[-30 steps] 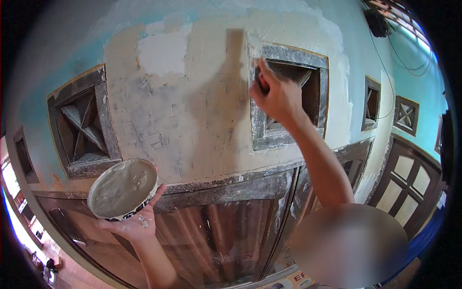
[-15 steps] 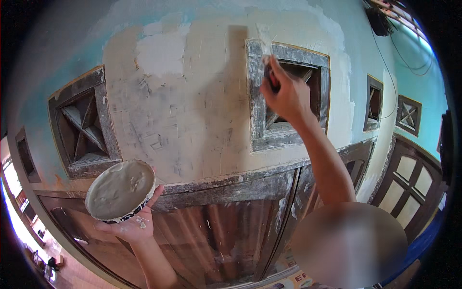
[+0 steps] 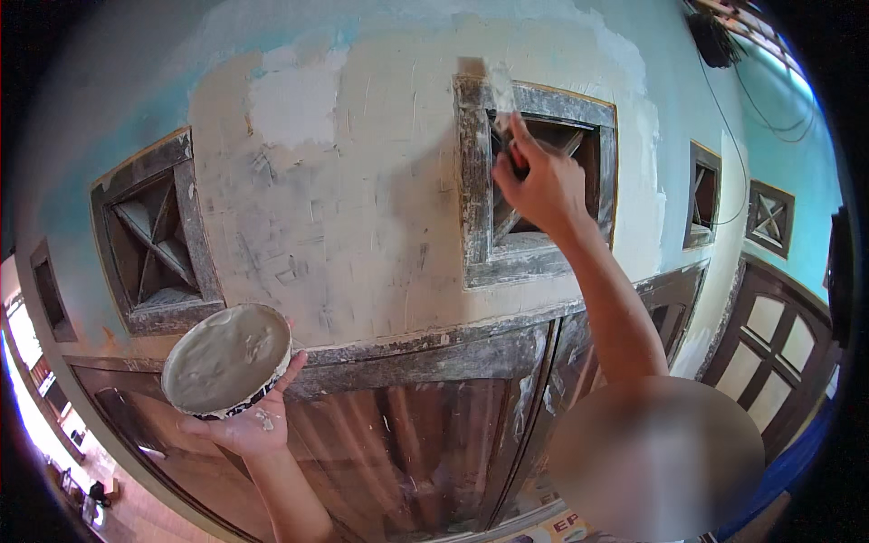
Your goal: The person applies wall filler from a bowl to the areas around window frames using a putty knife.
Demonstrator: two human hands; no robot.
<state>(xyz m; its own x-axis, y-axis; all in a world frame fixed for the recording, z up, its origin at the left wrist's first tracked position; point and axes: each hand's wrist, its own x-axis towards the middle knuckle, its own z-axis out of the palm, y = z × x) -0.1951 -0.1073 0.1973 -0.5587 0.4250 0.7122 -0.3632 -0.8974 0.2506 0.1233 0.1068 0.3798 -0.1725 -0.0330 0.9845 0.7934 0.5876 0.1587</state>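
My left hand [image 3: 249, 433] is under a round bowl [image 3: 257, 395] with a black-and-white patterned side, its fingers curled up along the right side. Smooth grey-beige putty [image 3: 222, 357] fills the bowl nearly to the brim. Up and to the right, my right hand [image 3: 550, 188] grips a putty knife [image 3: 502, 89] by its handle, mostly hidden in the fingers. The whitish, smeared blade points upward by the top left corner of a weathered wooden vent frame [image 3: 476, 190]. Whether the blade touches the wall [image 3: 380, 181] I cannot tell.
A second wooden vent [image 3: 156, 231] with crossed slats is set into the wall at left. Below runs a putty-spattered wooden beam [image 3: 416, 366] over glazed panels. Cables [image 3: 744, 145] hang at upper right, beyond which stands a paned door [image 3: 765, 348]. A blurred oval covers the lower right.
The knife's shadow has slid right to the vent frame's corner and become shorter. My right hand is slightly lower, and my left hand holds the bowl almost unmoved.
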